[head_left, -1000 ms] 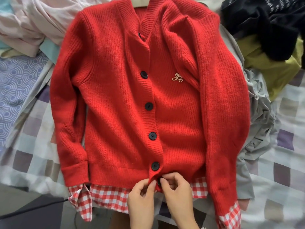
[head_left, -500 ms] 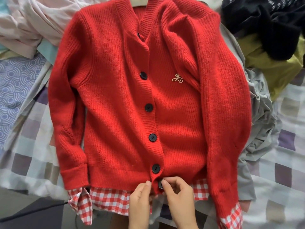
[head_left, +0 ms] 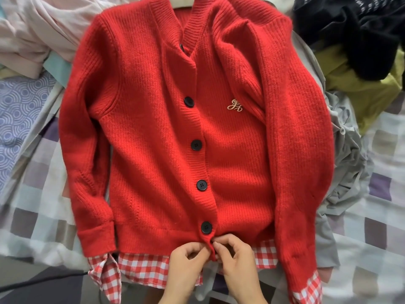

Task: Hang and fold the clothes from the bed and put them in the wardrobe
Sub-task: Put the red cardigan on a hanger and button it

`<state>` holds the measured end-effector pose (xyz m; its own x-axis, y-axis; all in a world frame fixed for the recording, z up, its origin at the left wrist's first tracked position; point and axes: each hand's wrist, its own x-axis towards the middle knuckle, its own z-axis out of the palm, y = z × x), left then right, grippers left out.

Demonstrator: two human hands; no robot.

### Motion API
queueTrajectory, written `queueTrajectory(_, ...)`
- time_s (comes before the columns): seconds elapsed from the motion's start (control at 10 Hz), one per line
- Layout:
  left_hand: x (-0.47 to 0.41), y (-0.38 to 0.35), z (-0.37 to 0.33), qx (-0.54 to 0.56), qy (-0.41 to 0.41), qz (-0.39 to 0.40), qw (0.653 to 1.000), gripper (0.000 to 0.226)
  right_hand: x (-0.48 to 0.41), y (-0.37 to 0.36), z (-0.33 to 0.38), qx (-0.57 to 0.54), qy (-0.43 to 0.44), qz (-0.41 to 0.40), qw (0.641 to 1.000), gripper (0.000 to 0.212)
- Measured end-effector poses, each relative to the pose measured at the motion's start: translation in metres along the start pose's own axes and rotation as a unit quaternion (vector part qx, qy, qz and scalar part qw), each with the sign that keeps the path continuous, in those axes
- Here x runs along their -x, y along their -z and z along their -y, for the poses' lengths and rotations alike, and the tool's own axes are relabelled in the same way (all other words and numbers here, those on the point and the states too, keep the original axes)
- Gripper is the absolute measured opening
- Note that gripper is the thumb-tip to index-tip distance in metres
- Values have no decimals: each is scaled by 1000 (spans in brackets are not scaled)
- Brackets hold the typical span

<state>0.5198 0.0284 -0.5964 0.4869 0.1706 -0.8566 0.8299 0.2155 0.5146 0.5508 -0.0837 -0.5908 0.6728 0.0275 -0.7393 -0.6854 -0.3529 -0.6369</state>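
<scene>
Head cam looks straight down at a bed with clothes piled all over it. The red cardigan (head_left: 153,128) lies flat, front side up, right in the middle, with its collar at the top of the shot and its hem nearest the person. A bit of pale hanger (head_left: 182,1) pokes out at the neck. Four black buttons down the front are done up, the lowest one (head_left: 206,227) just above the hands, and a fifth peeks out at the V of the collar. A gold monogram pin (head_left: 234,105) sits on the chest. A red-and-white gingham trim (head_left: 140,268) shows below the hem and at both cuffs.

The surface is a checked bedsheet (head_left: 372,238) in grey, purple and white squares. A crumpled grey garment (head_left: 350,161) sits partly under the cardigan's right edge. Further up on that side are an olive-yellow piece (head_left: 361,91) and a black one (head_left: 361,29) on top of it. A pale pink heap (head_left: 43,25) fills the upper left, with blue swirl-pattern fabric (head_left: 17,113) below it. A dark cable (head_left: 43,281) crosses the lower left corner off the bed's edge.

Both hands meet at the bottom of the button band. The left hand (head_left: 186,266) has its fingers curled and pinches the band's edge from one side. The right hand (head_left: 236,260) pinches it from the other side, fingertips nearly touching the left's. The grip is tight and narrow, on the knit right at the hem.
</scene>
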Motion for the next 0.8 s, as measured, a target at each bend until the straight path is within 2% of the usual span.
queueTrajectory(0.1,-1,-6,1,-54,-47,-61,996,18,2,-6,-3,-8,-24,-18,1000,27)
queueTrajectory(0.2,-1,-13,9,-112,-120,-151,975,31,6,-16,4,-61,-64,-59,994,10)
queueTrajectory(0.3,2,-18,14,-183,-226,-199,936,17,5,-22,8,-63,-80,-116,988,15)
queueTrajectory(0.4,2,-17,17,-176,-285,-209,919,12,0,-25,4,-16,-85,-162,983,24)
queueTrajectory(0.5,1,-15,16,-154,-297,-214,918,4,1,-30,8,-11,-98,-187,977,24)
queueTrajectory(0.6,14,-17,6,-120,-346,-228,902,14,6,-36,10,-17,-113,-201,973,26)
queueTrajectory(0.7,-18,-6,92,3,-217,-173,961,26,17,-36,43,-56,-119,-191,973,44)
queueTrajectory(0.8,-125,-1,337,221,-27,-96,970,85,32,-28,92,-215,-138,-170,952,39)
